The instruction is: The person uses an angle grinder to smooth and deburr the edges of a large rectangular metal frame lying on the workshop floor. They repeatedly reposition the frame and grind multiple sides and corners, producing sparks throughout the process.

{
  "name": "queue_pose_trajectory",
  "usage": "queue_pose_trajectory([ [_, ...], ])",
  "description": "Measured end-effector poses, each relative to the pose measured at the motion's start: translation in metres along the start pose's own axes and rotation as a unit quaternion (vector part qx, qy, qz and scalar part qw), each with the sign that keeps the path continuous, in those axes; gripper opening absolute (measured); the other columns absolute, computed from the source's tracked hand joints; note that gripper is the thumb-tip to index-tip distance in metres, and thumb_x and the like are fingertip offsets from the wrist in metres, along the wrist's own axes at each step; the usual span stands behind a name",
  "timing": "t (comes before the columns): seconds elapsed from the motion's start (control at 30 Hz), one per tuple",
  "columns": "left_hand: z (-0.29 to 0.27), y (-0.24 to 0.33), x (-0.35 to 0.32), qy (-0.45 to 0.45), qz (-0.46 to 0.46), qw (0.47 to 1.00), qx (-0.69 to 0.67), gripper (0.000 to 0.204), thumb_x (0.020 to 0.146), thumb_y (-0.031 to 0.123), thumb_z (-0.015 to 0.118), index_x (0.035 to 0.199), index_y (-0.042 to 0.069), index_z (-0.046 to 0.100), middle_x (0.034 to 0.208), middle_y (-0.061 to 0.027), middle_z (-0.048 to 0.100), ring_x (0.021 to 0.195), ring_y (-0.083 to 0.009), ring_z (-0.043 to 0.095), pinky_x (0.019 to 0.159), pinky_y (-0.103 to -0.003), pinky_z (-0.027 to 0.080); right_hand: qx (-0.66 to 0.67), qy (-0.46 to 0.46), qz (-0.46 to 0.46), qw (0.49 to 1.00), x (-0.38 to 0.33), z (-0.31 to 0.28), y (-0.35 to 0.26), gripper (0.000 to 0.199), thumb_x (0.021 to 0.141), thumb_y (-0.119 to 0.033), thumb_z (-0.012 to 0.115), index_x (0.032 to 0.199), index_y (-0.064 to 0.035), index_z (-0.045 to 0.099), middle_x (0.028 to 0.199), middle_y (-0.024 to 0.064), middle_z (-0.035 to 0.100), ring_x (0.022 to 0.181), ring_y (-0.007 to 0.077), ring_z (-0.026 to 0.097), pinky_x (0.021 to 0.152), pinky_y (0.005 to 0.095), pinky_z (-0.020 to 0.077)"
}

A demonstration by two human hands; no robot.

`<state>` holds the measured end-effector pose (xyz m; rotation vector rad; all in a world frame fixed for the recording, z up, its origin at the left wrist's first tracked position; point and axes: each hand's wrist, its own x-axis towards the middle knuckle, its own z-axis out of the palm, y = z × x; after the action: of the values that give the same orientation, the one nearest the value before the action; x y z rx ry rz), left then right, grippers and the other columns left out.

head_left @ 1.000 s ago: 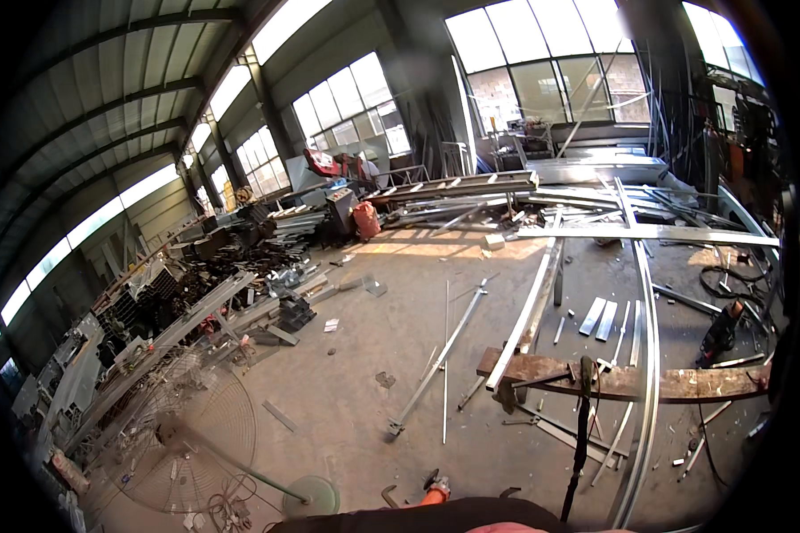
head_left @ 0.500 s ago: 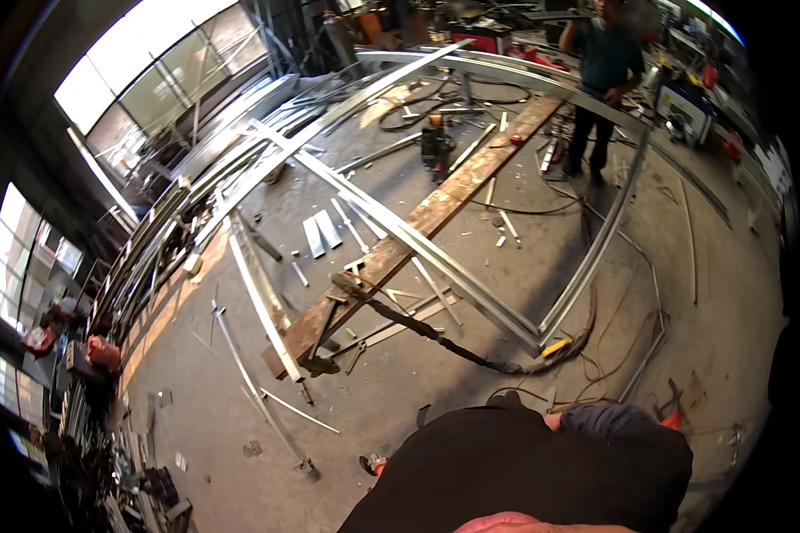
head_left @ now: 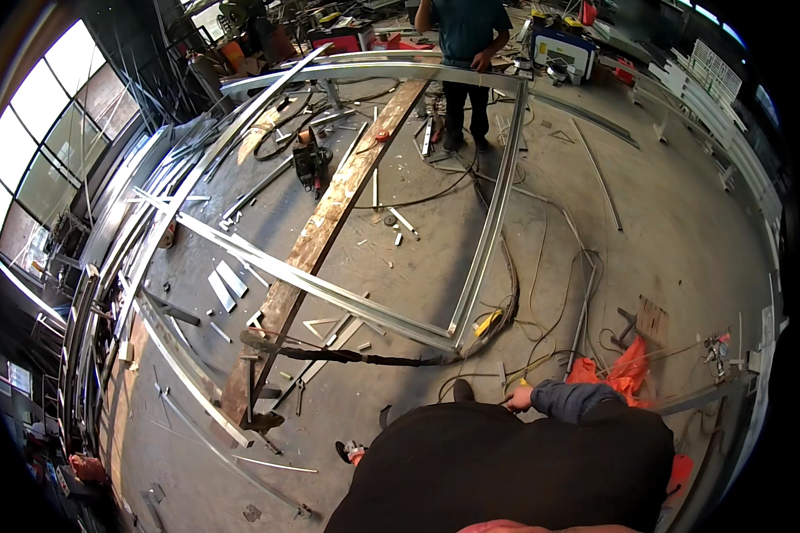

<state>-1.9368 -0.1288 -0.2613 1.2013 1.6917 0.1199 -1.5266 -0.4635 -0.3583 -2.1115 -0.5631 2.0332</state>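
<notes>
Compared with the picture half a second before, the view has turned further: the metal frame [head_left: 493, 204] and the long wooden plank [head_left: 329, 213] now lie more upright in the picture, and the other person [head_left: 464, 53], who stood at the upper right, is now at the top centre.

The right hand [head_left: 519, 399] comes out of a dark blue sleeve just above the person's dark torso. It hangs low, close to the thin cables [head_left: 542, 355] that run over the concrete floor [head_left: 667, 231]. The hand is small in the picture; whether its grip is apart or together I cannot tell, and I cannot tell if it touches a cable. The left hand is not visible.

A yellow-tipped tool [head_left: 487, 323] lies at the near corner of the frame, a little above the right hand. A thick black hose [head_left: 356, 356] runs from there to the left, across the plank. An orange cloth [head_left: 627, 369] lies on the floor to the right of the hand. A small red-and-black tool [head_left: 351, 452] lies on the floor to the left of the torso.
</notes>
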Motion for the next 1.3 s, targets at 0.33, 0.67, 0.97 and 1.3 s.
queue_pose_trajectory([
  [0.33,0.004,0.002,-0.012,0.055,-0.04,0.998,0.005,0.058,0.069,0.036,0.088,0.104,-0.006,0.069,0.087,-0.0124,0.073,0.076,-0.0252,0.071,0.07,-0.039,0.056,0.226,0.232,-0.065,0.944,0.0,-0.098,-0.007,0.041,0.093,-0.038,0.065,0.105,-0.0007,0.074,0.085,0.015,0.074,0.076,0.0262,0.072,0.071,0.0406,0.0561],
  [0.67,0.004,0.086,0.059,0.013,0.026,0.999,0.015,0.057,0.069,0.035,0.088,0.104,-0.007,0.068,0.088,-0.0122,0.073,0.076,-0.025,0.071,0.071,-0.039,0.056,0.153,0.545,0.005,0.824,-0.022,-0.129,0.019,0.047,0.089,-0.046,0.068,0.096,-0.0003,0.075,0.093,0.0246,0.072,0.094,0.0424,0.069,0.084,0.0489,0.0533],
  [0.97,-0.107,0.134,0.128,-0.071,0.113,0.987,0.089,0.057,0.07,0.033,0.088,0.104,-0.007,0.067,0.089,-0.012,0.072,0.077,-0.0248,0.071,0.072,-0.038,0.056,0.222,0.672,-0.019,0.706,-0.03,-0.015,-0.112,0.049,0.098,-0.046,0.059,0.086,0.0006,0.067,0.085,0.024,0.068,0.083,0.0458,0.063,0.072,0.0488,0.0492],
  [1.3,-0.18,0.306,0.136,-0.29,0.292,0.899,0.149,0.051,0.073,0.026,0.086,0.107,-0.003,0.06,0.083,-0.0096,0.067,0.068,-0.0173,0.064,0.065,-0.034,0.053,0.324,0.264,-0.374,0.828,-0.075,0.042,-0.467,0.039,0.101,-0.038,0.063,0.112,-0.0012,0.067,0.087,0.0023,0.066,0.077,0.0113,0.061,0.072,0.0302,0.0515],
])
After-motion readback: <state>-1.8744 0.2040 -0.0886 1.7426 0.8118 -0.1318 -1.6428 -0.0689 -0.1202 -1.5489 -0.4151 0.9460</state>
